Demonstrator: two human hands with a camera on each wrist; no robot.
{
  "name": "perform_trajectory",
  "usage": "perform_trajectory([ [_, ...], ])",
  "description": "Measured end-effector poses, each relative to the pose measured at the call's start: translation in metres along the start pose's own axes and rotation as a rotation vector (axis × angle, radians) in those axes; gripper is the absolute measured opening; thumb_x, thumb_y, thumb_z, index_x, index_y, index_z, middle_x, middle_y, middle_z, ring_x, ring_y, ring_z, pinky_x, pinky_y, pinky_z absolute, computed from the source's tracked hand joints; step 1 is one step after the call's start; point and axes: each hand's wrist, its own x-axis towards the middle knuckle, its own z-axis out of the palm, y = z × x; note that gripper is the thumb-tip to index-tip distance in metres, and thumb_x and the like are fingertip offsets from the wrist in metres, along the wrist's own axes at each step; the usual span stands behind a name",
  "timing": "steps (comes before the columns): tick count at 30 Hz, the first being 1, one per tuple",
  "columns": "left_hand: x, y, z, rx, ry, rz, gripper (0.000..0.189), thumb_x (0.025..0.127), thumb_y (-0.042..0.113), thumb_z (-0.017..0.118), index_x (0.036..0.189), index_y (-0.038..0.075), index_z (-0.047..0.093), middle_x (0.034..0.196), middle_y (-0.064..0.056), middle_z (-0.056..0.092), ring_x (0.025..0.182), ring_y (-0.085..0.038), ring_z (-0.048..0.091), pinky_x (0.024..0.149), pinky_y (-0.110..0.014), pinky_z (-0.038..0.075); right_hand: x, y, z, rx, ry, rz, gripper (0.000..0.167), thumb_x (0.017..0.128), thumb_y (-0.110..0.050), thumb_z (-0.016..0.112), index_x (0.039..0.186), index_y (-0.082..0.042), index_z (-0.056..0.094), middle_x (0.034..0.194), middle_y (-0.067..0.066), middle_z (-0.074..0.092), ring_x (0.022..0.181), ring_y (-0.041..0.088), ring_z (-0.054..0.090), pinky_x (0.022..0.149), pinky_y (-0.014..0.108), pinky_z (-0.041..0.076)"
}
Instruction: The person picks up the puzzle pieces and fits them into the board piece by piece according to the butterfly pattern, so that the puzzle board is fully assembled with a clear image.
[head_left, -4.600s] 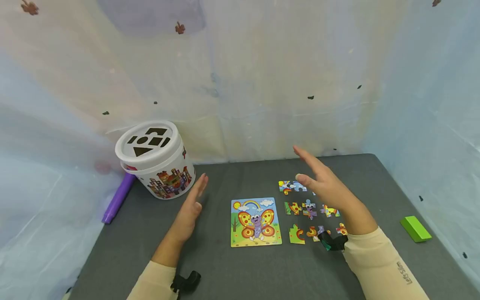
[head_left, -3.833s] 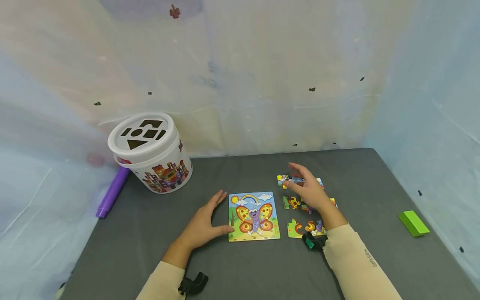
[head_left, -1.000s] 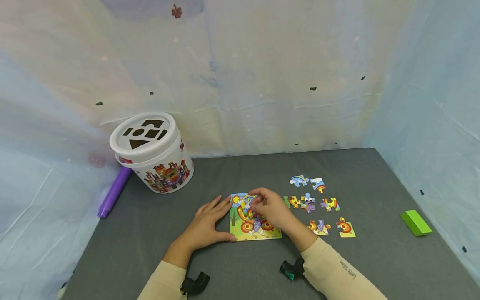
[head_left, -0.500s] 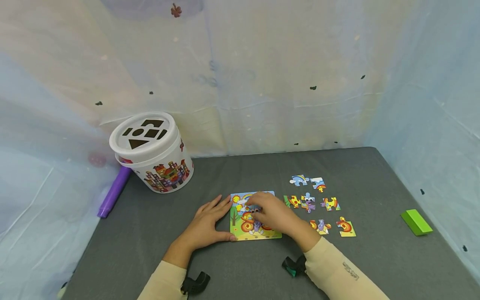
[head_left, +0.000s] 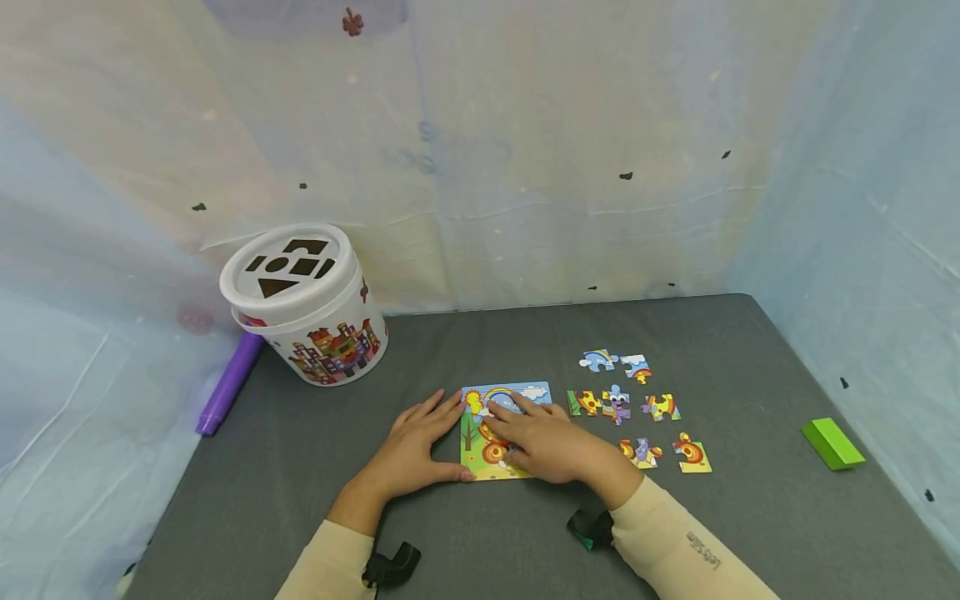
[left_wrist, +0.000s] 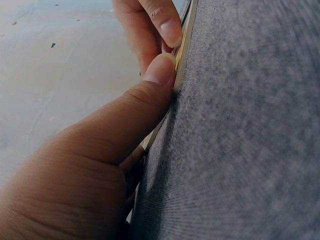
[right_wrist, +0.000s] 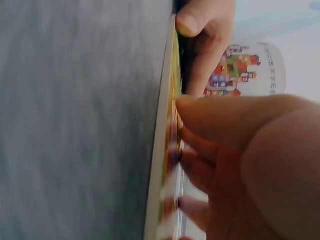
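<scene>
A square butterfly picture board [head_left: 477,467] lies flat on the grey table in the head view. My left hand [head_left: 412,446] rests along its left edge, fingers spread up the side and thumb touching the near left corner. Spread fingers of my right hand [head_left: 551,442] touch the board's face and cover its right half; in the right wrist view the thumb [right_wrist: 225,117] and fingertips meet the surface. Whether a loose piece lies under them is hidden. Right of the board are jigsaw pieces in three rows, among them a rainbow piece [head_left: 598,360] and a purple piece [head_left: 617,406].
A white bucket [head_left: 322,333] with a shape-hole lid stands at the back left, beside a purple tube [head_left: 228,385]. A green block [head_left: 832,444] lies near the right table edge. Pale sheeting [head_left: 517,167] hangs behind the grey table [head_left: 420,350].
Both hands have come down to the board. The sun-corner and lower-left green pieces have left the rows. My right fingers, pinched together a second ago, have spread flatter over the board.
</scene>
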Motion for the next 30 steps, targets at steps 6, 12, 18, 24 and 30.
perform_trajectory([
  [6,0.001,-0.001,0.001,0.001,0.004,0.000,0.113,0.084,0.069,0.085,0.171,0.015,0.037,0.177,0.002,0.027,0.165,-0.029,0.014,0.127,-0.063,0.012,0.007,-0.006,0.013,-0.012,0.066,0.040,0.064,0.115,-0.045,0.056,0.172,-0.020,0.040,0.179,0.002,0.023,0.165,0.036,0.011,0.120,0.071,0.021],
  [12,0.001,-0.001,0.002,0.001,0.016,0.010,0.114,0.084,0.069,0.086,0.171,0.015,0.037,0.177,0.001,0.028,0.165,-0.030,0.015,0.126,-0.063,0.012,0.011,-0.011,0.019,0.000,0.114,0.061,0.072,0.113,-0.056,0.052,0.173,-0.019,0.038,0.179,0.002,0.024,0.165,0.037,0.011,0.120,0.075,0.019],
  [18,0.000,-0.002,0.002,0.005,0.023,0.013,0.114,0.084,0.069,0.086,0.171,0.015,0.038,0.177,0.000,0.029,0.164,-0.031,0.016,0.126,-0.064,0.013,0.012,-0.012,0.018,0.016,0.122,0.060,0.074,0.112,-0.060,0.052,0.173,-0.020,0.037,0.179,0.001,0.024,0.164,0.038,0.011,0.119,0.075,0.018],
  [24,0.000,-0.002,0.002,0.001,0.018,0.008,0.114,0.084,0.071,0.084,0.171,0.016,0.037,0.177,0.002,0.028,0.165,-0.030,0.015,0.126,-0.064,0.012,0.013,-0.008,0.021,0.035,0.134,0.046,0.074,0.112,-0.060,0.052,0.173,-0.020,0.038,0.178,0.000,0.025,0.165,0.037,0.010,0.119,0.076,0.017],
  [30,0.000,-0.002,0.002,0.006,0.012,0.002,0.114,0.084,0.072,0.084,0.171,0.016,0.037,0.177,0.003,0.027,0.165,-0.030,0.015,0.126,-0.064,0.012,0.016,-0.002,0.021,0.145,0.186,0.017,0.074,0.113,-0.059,0.050,0.174,-0.020,0.035,0.180,0.003,0.020,0.164,0.038,0.011,0.119,0.076,0.013],
])
